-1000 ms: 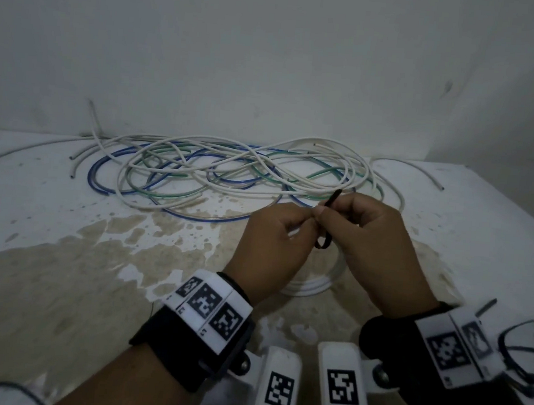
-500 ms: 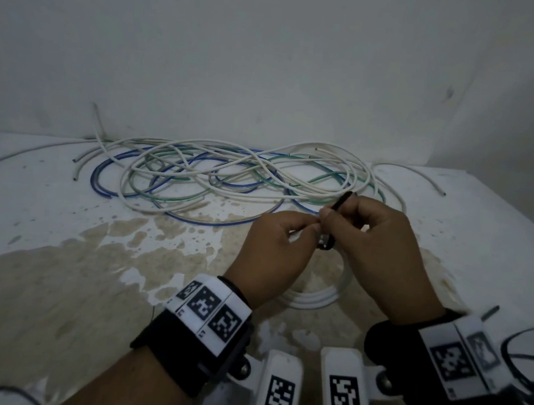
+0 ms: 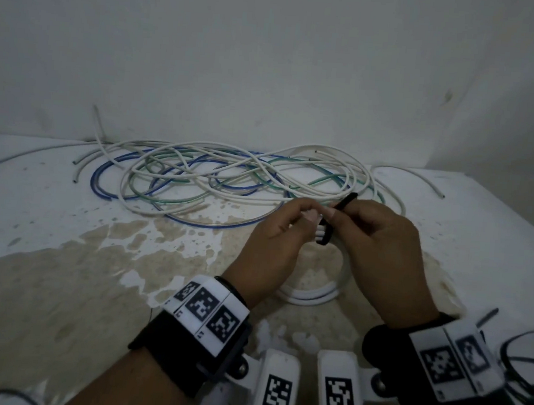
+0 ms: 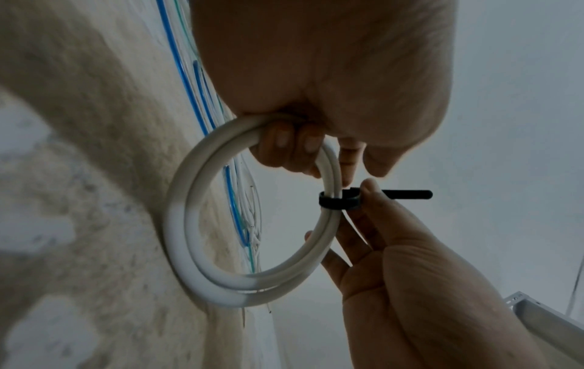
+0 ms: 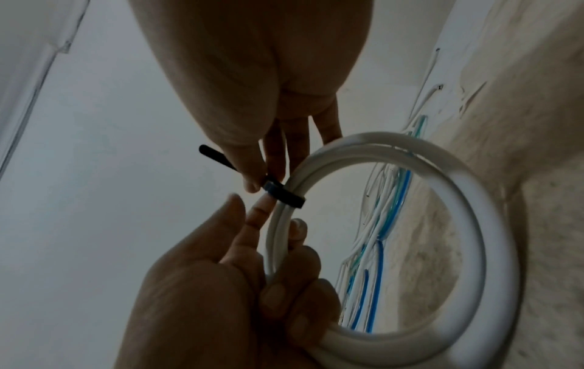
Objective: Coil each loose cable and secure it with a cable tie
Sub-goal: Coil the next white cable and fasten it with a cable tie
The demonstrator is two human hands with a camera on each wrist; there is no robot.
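A white cable coil [image 3: 312, 298] stands on edge on the stained table [image 3: 61, 282]. My left hand [image 3: 302, 218] grips its top, fingers [image 4: 290, 144] curled round the strands. A black cable tie [image 4: 335, 201] wraps the coil [image 4: 189, 199] just beside that grip. My right hand [image 3: 338, 217] pinches the tie at its head with thumb and fingertips [image 5: 252, 182], and the tail [image 4: 407, 194] sticks out past them. In the right wrist view the tie [image 5: 284, 196] crosses the coil [image 5: 474, 199] above the left hand's fingers [image 5: 284, 274].
A loose tangle of white, blue and green cables [image 3: 229, 180] lies behind the hands, near the wall. Stray white ends reach left [image 3: 23, 157] and right [image 3: 420, 182]. Thin black cables [image 3: 521, 359] lie at the table's right edge.
The right hand has drawn the tie's tail a little further up and to the right, and the black loop sits closer round the coil. The left hand keeps its grip.
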